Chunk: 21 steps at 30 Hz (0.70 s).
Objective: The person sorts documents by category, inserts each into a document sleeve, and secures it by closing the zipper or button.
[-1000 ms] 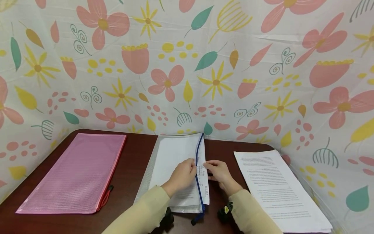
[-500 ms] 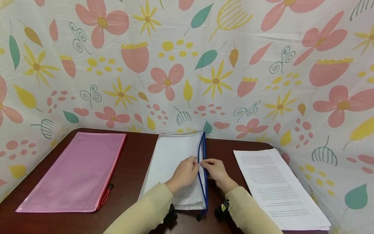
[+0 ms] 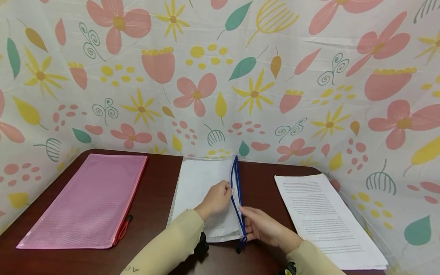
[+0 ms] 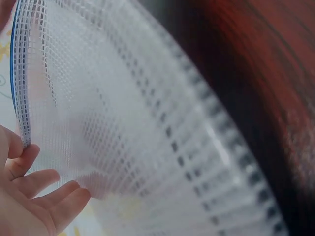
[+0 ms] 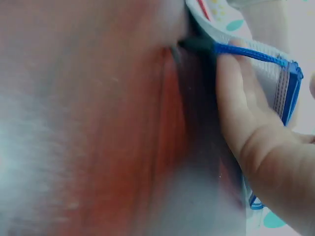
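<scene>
Head view: blue-zipped mesh pouch (image 3: pixel 224 236) lies mid-table (image 3: pixel 262 177), paper inside, between pink pouch (image 3: pixel 86 202) and printed sheets (image 3: pixel 326 217). Left hand (image 3: pixel 217 195) pinches blue edge (image 3: pixel 235 206); right hand (image 3: pixel 262 225), slightly apart, touches opening's other side, fingers straight, beside blue cord (image 5: pixel 248 51).

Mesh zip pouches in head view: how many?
2: a pink mesh pouch on the table's left, and a clear mesh pouch with blue zip in the middle, at the person's hands. Any beneath would be hidden.
</scene>
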### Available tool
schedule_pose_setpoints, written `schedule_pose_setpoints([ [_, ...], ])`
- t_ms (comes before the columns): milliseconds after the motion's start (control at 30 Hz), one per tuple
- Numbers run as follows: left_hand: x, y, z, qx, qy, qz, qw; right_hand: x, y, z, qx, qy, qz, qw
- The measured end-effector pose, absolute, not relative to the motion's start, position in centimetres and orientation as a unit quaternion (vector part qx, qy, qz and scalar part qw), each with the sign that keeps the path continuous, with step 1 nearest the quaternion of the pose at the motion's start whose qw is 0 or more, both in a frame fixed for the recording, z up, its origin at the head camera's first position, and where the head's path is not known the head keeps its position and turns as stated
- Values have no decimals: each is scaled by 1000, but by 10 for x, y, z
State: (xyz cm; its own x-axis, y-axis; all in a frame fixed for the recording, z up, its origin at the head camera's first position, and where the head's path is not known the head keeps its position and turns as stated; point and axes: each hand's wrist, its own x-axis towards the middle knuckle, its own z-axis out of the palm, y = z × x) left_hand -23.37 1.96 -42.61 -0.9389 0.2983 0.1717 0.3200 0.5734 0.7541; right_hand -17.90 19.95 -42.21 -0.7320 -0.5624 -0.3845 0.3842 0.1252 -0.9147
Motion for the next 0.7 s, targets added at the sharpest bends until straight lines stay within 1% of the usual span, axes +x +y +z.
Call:
schedule_pose_setpoints([
  [100,-235,20,-427,-169,-889,-426,10,-170,203,-423,-101,640,-641,410],
  [167,-235,21,-428,-168,-889,-426,-3,-167,207,-426,-116,651,-621,421],
  [233,-234,21,-428,-170,-894,-415,-26,-165,210,-428,-132,674,-595,418],
  [400,-227,20,-429,-211,-913,-323,-131,-164,219,-431,-167,746,-517,385],
  [467,-223,20,-430,-235,-920,-271,-162,-165,221,-429,-174,761,-494,382],
  [600,-215,21,-428,-256,-927,-201,-184,-170,226,-427,-189,771,-462,395],
  [700,-210,22,-425,-260,-932,-171,-187,-172,229,-428,-202,771,-453,399],
])
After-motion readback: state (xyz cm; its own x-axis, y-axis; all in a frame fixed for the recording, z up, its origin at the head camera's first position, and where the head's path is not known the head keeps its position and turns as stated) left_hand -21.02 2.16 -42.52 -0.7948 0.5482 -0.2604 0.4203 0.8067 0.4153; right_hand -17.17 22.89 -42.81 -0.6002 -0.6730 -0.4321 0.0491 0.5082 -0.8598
